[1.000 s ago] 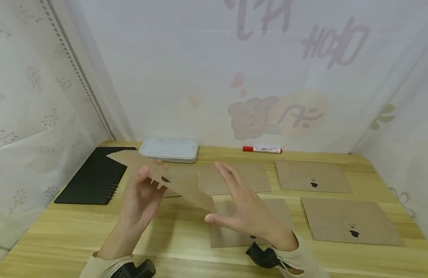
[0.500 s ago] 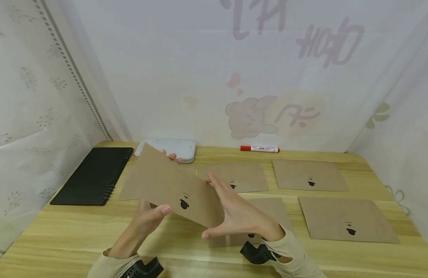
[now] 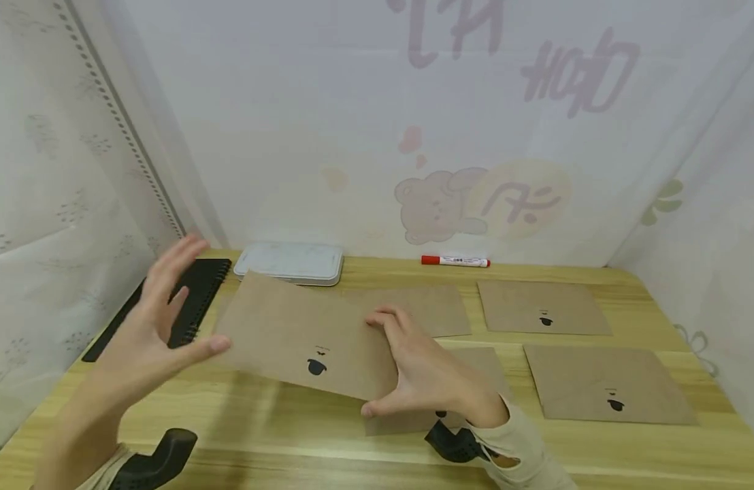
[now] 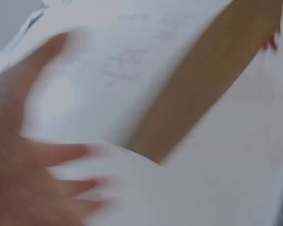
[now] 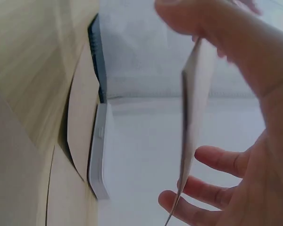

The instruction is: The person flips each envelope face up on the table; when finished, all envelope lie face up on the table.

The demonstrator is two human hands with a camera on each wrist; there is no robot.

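My right hand (image 3: 429, 378) grips the right end of a thin brown kraft-paper booklet (image 3: 291, 327), thumb at the lower edge and fingers at the upper one. A small black cartoon print marks its face. The booklet is tilted above the table; in the right wrist view it appears nearly edge-on. My left hand (image 3: 147, 333) is apart from its left end, fingers and thumb spread and holding nothing; it is blurred in the left wrist view. Beneath the held booklet, a similar booklet (image 5: 82, 113) lies mostly hidden from the head view.
More brown booklets lie on the wooden table: one at back centre (image 3: 438, 306), one partly behind my right hand (image 3: 481, 367), and two at right, a back booklet (image 3: 542, 306) and a front booklet (image 3: 610, 381). Behind are a black spiral notebook (image 3: 199, 292), white case (image 3: 291, 262) and red marker (image 3: 456, 260).
My left hand held the booklet and turned its printed face upward, then let go and moved left. My right hand, earlier spread beside it, now grips its right end.
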